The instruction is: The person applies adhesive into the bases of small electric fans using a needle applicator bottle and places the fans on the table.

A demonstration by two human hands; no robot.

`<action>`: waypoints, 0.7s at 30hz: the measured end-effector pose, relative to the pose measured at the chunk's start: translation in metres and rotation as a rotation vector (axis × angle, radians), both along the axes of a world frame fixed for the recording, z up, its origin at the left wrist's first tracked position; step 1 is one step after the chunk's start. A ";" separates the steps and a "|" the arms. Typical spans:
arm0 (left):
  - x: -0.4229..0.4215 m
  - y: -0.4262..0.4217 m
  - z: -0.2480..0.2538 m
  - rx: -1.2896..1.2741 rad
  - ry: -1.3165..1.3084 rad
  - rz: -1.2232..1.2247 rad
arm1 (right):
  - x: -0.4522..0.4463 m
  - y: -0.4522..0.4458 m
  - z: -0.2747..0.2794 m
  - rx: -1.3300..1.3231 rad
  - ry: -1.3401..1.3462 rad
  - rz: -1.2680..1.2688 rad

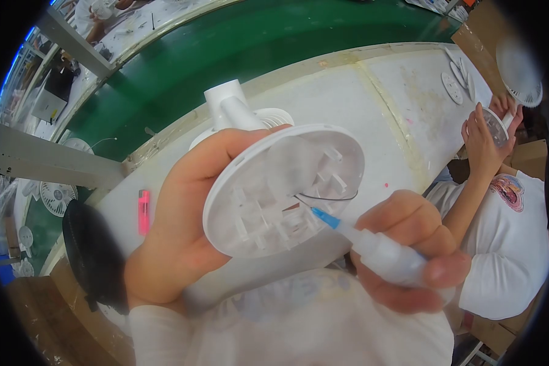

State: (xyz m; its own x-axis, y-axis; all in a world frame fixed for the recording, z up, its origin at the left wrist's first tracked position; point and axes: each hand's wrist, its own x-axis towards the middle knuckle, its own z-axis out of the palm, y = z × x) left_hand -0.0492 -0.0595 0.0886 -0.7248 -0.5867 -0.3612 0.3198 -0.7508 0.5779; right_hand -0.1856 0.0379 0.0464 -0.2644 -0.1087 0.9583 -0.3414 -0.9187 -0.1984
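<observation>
My left hand (180,204) grips a round white plastic base (259,183) by its left side, with the hollow inner face turned toward me. Small ribs and posts stand up inside it, and a thin dark wire (332,199) curves out of its middle. In my right hand (409,222) is a translucent squeeze bottle (390,259), wrapped by the fingers. Its blue dispensing tip (325,217) points into the base, near the wire. Whether the thin needle touches the plastic I cannot tell.
Behind the base, a white fan part (229,104) stands on the worktable (311,91). A pink lighter-like object (143,212) and a black pouch (91,250) lie left. A green conveyor (183,61) runs beyond. At right, a co-worker's hands (485,143) hold a white part near flat discs (452,88).
</observation>
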 end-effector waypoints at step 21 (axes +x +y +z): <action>0.003 -0.012 -0.004 0.360 0.285 -0.190 | -0.004 0.000 0.000 -0.003 0.110 0.025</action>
State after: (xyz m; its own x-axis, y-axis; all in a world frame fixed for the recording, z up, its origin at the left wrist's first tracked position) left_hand -0.0462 -0.0711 0.0845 -0.9062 -0.3094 -0.2883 0.2660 -0.9470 0.1804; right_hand -0.1892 0.0375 0.0467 -0.1548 -0.1107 0.9817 -0.3375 -0.9280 -0.1579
